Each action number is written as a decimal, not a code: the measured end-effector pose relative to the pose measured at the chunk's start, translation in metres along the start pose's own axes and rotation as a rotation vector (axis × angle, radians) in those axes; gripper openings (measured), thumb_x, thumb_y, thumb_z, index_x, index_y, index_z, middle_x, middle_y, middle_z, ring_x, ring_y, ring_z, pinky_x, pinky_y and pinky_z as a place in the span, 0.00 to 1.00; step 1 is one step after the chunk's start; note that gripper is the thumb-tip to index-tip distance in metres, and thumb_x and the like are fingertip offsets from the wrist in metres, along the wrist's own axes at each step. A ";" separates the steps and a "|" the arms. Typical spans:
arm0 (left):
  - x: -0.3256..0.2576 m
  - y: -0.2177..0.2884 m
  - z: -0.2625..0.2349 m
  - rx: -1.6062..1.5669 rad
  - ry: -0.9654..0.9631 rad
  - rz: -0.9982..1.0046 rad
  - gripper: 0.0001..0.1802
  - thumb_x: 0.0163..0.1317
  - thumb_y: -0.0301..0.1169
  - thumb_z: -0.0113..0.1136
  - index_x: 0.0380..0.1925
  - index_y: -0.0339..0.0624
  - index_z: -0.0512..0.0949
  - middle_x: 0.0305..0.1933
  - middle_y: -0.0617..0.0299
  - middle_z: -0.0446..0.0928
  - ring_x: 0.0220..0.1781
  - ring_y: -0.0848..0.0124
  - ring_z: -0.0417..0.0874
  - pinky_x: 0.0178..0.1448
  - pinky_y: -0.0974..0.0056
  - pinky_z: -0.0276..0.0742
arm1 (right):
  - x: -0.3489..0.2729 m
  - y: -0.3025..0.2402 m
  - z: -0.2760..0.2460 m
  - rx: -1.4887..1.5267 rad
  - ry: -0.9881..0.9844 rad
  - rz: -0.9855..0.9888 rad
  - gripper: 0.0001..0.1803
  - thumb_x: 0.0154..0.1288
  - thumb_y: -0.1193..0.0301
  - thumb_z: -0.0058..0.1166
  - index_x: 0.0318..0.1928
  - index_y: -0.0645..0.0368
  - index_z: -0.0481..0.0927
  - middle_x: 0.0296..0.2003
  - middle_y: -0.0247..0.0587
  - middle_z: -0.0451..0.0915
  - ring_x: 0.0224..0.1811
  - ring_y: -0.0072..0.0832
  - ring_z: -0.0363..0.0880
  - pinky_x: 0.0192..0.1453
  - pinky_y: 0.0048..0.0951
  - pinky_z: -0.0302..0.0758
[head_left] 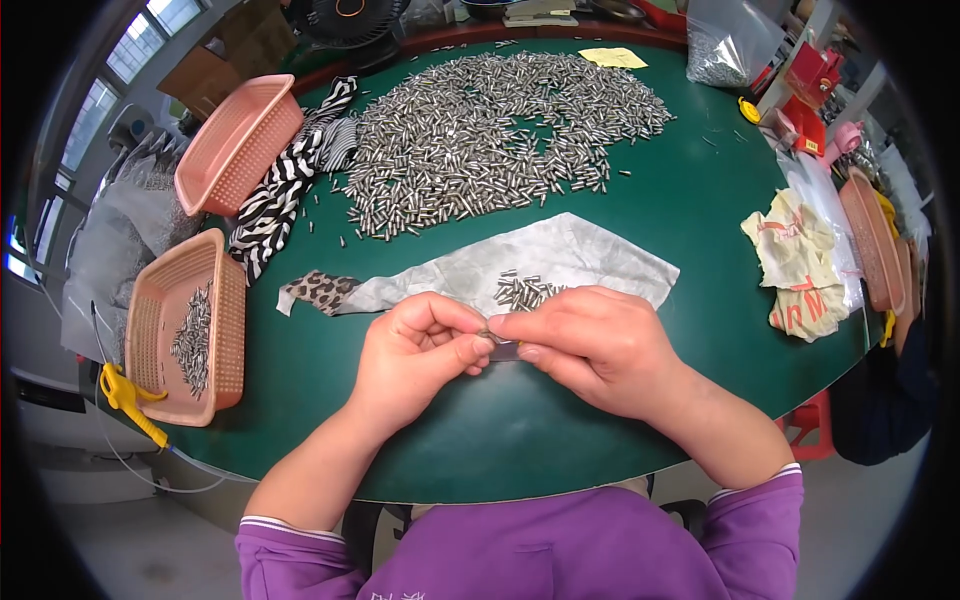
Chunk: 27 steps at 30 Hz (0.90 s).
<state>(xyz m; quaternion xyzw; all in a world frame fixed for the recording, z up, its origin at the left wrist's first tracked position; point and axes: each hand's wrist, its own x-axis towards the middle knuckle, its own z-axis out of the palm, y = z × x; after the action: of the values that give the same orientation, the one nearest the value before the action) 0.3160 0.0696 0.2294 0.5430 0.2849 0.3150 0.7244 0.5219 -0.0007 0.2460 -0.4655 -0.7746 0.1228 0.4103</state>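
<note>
We hold both hands together low over the dark green round surface (620,200), the left hand (415,350) and right hand (600,345) each pinched shut on one small silver metal pin (500,345) between the fingertips, close to our chest where we can see it well. Just beyond lies a pale grey cloth (590,255) with a small cluster of pins (520,292) within easy reach. The big heap of silver pins (490,130) sits farther back, and the pink plastic basket (185,325) at our left holds a few.
</note>
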 end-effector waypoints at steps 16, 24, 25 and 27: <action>0.000 -0.001 -0.002 -0.029 -0.018 -0.039 0.06 0.60 0.20 0.62 0.37 0.35 0.75 0.34 0.59 0.80 0.34 0.75 0.81 0.39 0.72 0.80 | 0.000 -0.002 0.000 -0.107 0.047 -0.035 0.18 0.51 0.75 0.64 0.45 0.48 0.84 0.28 0.33 0.80 0.28 0.28 0.80 0.31 0.28 0.76; 0.000 -0.001 0.000 0.005 -0.008 -0.011 0.06 0.60 0.20 0.62 0.37 0.35 0.76 0.34 0.59 0.80 0.34 0.75 0.81 0.40 0.72 0.80 | -0.001 -0.001 0.001 -0.092 0.048 -0.039 0.18 0.51 0.75 0.64 0.45 0.49 0.85 0.28 0.33 0.81 0.28 0.28 0.80 0.32 0.28 0.76; 0.000 -0.001 0.000 0.005 -0.009 -0.012 0.06 0.60 0.20 0.62 0.37 0.35 0.76 0.34 0.59 0.80 0.34 0.75 0.81 0.40 0.72 0.80 | -0.001 -0.001 -0.001 -0.124 0.035 -0.049 0.18 0.51 0.75 0.64 0.45 0.49 0.84 0.28 0.33 0.80 0.28 0.28 0.80 0.31 0.28 0.76; 0.001 0.000 -0.002 0.012 -0.004 -0.029 0.06 0.60 0.20 0.62 0.37 0.35 0.76 0.34 0.59 0.80 0.34 0.76 0.81 0.39 0.72 0.80 | 0.001 -0.003 -0.002 -0.197 0.043 -0.060 0.18 0.51 0.75 0.64 0.45 0.49 0.84 0.28 0.33 0.80 0.28 0.28 0.80 0.31 0.28 0.76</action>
<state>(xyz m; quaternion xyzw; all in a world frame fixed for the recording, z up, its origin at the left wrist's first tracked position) 0.3159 0.0715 0.2285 0.5438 0.2934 0.3015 0.7262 0.5209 -0.0018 0.2499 -0.4827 -0.7874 0.0239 0.3825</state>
